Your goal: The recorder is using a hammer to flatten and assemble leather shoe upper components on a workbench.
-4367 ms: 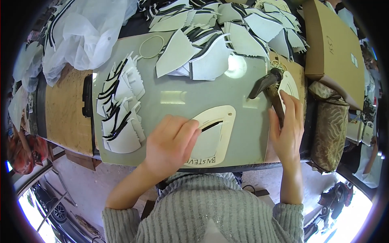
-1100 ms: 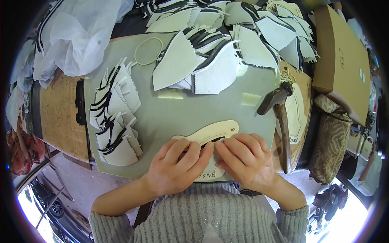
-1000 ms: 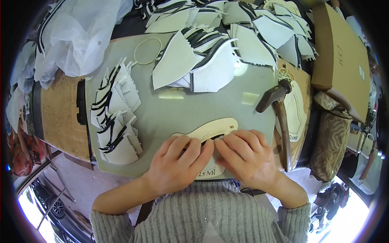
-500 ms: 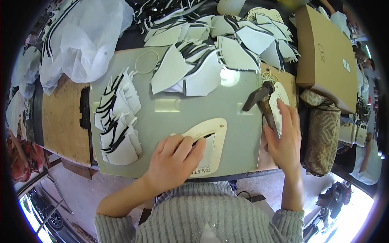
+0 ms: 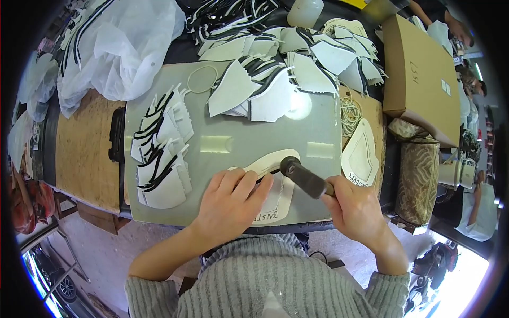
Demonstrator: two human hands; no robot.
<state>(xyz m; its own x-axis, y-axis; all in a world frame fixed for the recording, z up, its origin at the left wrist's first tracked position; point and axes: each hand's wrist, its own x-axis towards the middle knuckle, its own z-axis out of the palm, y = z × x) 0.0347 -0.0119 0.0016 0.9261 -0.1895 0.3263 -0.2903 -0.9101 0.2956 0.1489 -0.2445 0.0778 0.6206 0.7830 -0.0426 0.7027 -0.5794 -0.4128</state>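
Holding hammer (image 5: 305, 178) over glossy grey board (image 5: 254, 137), pale floor (image 5: 139, 241) below

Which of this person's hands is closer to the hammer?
The right hand: it grips the hammer by its handle. The left hand is on the cream template, left of the hammer.

Your R hand (image 5: 358, 209) grips the dark-headed hammer (image 5: 306, 180), head at the cream template's (image 5: 287, 210) far R end. Template's flat, near ctr, w/ black-edged white pc (image 5: 279, 192) on it, partly under your L hand (image 5: 230, 199).
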